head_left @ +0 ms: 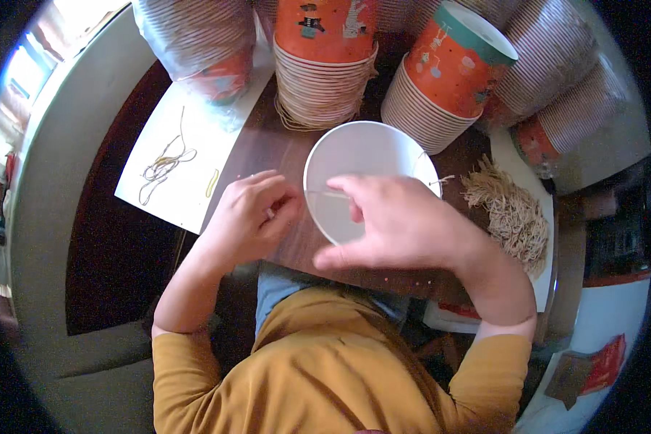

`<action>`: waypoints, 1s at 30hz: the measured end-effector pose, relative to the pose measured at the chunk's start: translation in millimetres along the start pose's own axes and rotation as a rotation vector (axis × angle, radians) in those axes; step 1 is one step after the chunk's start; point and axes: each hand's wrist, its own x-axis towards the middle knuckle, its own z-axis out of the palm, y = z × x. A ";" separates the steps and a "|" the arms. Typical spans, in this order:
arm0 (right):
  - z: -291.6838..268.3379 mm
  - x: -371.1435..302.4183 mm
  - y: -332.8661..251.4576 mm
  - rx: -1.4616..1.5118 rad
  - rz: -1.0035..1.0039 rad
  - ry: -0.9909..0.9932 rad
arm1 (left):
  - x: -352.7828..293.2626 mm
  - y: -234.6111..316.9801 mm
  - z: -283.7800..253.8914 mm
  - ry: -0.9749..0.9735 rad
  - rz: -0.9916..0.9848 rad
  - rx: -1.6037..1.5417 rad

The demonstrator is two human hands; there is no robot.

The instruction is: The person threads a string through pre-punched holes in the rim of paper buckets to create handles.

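Observation:
A white-lined paper bucket [354,148] stands on the table in front of me, its mouth facing up. Over its near side is my right hand [405,217], thumb and index finger spread apart, slightly blurred. A thin pale string [318,193] seems to cross the bucket's mouth near that index finger. Another short cord end [445,179] sticks out at the bucket's right rim. Just left of the bucket, my left hand [257,217] is closed with curled fingers. Something small and whitish shows between them, too small to name.
Nested orange patterned buckets [325,79] stand behind, with another stack [441,79] to their right. Plastic-wrapped stacks [195,36] flank them. A bundle of beige cords [510,210] lies on the right. On the left, loose string [166,163] lies on white paper [188,206].

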 end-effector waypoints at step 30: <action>-4.1 -21.5 -2.7 -0.086 -0.399 0.730 | -26.3 -1.2 30.4 -0.007 -0.061 -1.054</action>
